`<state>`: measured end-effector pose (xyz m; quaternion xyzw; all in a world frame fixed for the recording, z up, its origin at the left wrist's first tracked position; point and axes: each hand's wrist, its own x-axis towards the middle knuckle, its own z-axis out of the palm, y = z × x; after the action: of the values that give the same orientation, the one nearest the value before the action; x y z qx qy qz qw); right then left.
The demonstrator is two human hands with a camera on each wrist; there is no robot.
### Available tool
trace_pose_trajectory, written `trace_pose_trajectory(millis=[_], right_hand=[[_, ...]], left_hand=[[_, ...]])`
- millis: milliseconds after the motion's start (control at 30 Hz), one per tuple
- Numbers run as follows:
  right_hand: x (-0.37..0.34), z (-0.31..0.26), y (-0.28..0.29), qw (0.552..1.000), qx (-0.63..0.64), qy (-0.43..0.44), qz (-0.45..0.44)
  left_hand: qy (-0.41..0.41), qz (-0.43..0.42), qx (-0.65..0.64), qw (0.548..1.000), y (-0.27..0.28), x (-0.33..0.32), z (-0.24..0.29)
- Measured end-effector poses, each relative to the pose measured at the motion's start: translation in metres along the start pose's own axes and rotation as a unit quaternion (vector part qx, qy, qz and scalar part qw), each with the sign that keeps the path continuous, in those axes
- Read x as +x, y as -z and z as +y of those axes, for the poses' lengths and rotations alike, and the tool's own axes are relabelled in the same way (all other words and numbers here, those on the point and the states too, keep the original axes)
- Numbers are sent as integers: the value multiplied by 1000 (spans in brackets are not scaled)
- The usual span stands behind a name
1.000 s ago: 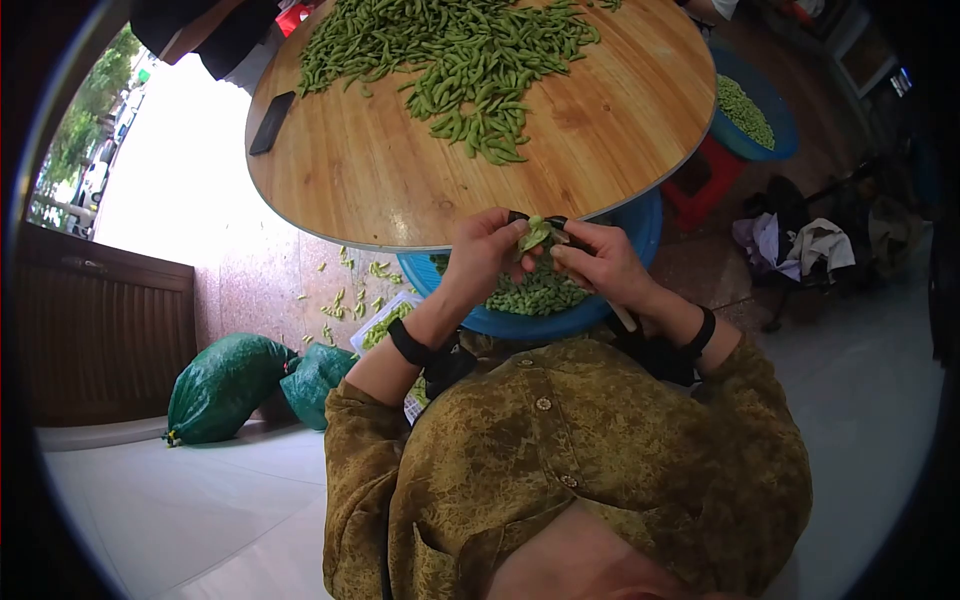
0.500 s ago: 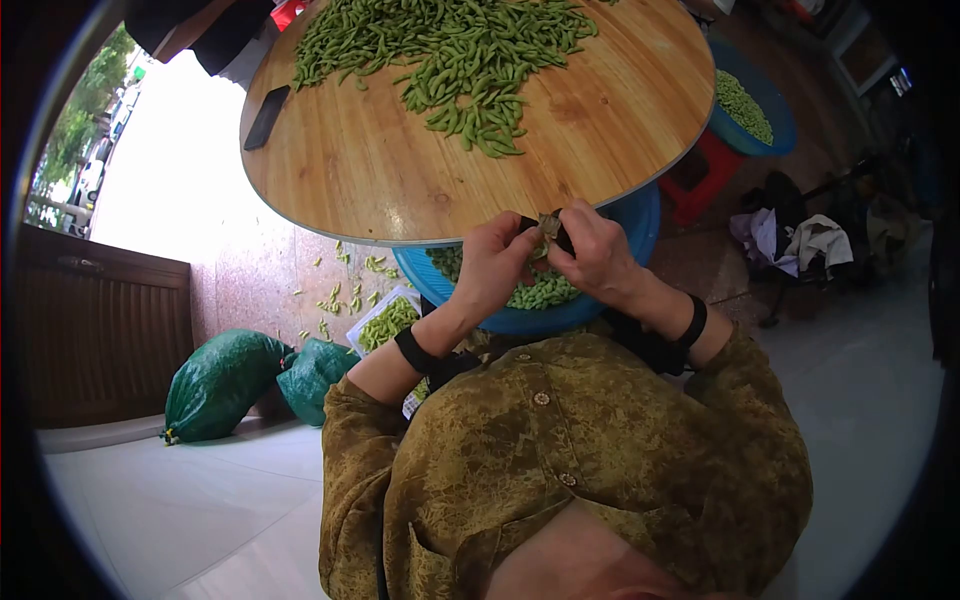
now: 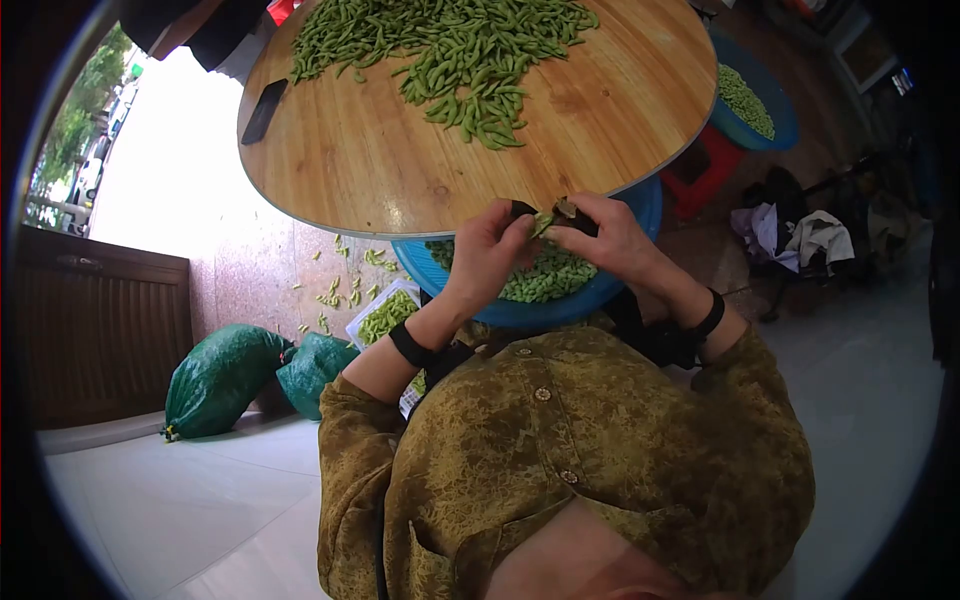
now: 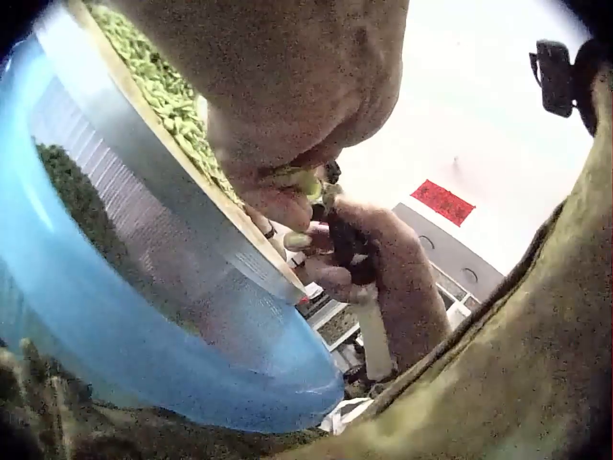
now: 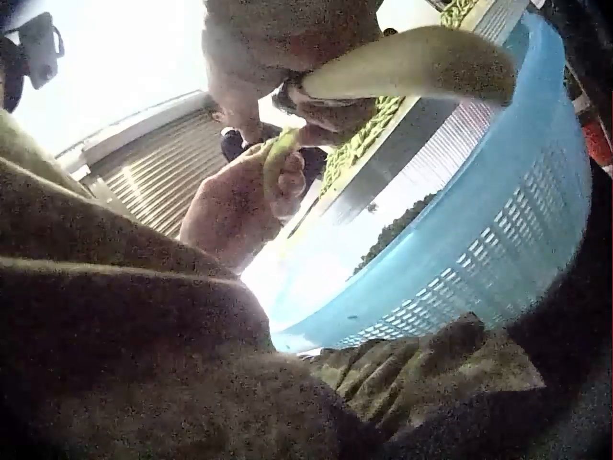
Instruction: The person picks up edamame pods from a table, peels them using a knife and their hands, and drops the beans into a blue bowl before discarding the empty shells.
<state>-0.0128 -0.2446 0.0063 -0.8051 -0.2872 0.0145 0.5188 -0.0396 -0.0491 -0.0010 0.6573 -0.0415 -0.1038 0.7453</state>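
In the head view my left hand (image 3: 482, 262) pinches a green soybean pod (image 3: 543, 222) over a blue basket (image 3: 645, 215) of shelled beans (image 3: 545, 280). Close by on the right, my right hand (image 3: 620, 245) curls round a tool whose pale, rounded handle (image 5: 412, 67) sticks out of the fist in the right wrist view. Fingers hide the tool's working end, so I cannot tell its kind. Black covers sit on some fingertips of both hands. The pod (image 5: 280, 158) shows between the left fingers in the right wrist view.
A round wooden table (image 3: 350, 170) with heaped pods (image 3: 470, 60) and a black phone-like slab (image 3: 263, 112) overhangs the basket. Left are a white tray of pods (image 3: 388, 316), fallen pods and green sacks (image 3: 225, 380). A second blue basin (image 3: 785, 120) stands right, by a red stool (image 3: 705, 175).
The crumpled pod between the hands has given way to a slimmer green one. My right hand came in against the left, then drew slightly apart to the right.
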Motion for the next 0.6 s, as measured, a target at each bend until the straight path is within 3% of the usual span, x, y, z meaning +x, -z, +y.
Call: trace_pose_trajectory(millis=[33, 100, 133, 200, 333, 433, 600], right_hand=[[1, -3, 0, 1000, -1, 0, 1], [3, -11, -4, 980, 110, -164, -13], [3, -11, -5, 980, 111, -165, -12], [3, -9, -5, 943, 244, -221, -54], [5, -9, -4, 940, 269, -200, -69], [7, -5, 0, 913, 322, -219, -122], [6, 0, -5, 912, 331, -230, -75]], left_hand=[[-30, 3, 40, 999, -3, -1, -1], [-47, 10, 27, 998, -9, -1, -6], [-64, 17, 14, 998, -11, -1, -7], [-33, 8, -3, 999, -8, 0, -5], [74, -20, -113, 991, -2, 4, -4], [120, -41, -164, 978, 4, 7, -5], [82, -28, -120, 989, 4, 2, -1]])
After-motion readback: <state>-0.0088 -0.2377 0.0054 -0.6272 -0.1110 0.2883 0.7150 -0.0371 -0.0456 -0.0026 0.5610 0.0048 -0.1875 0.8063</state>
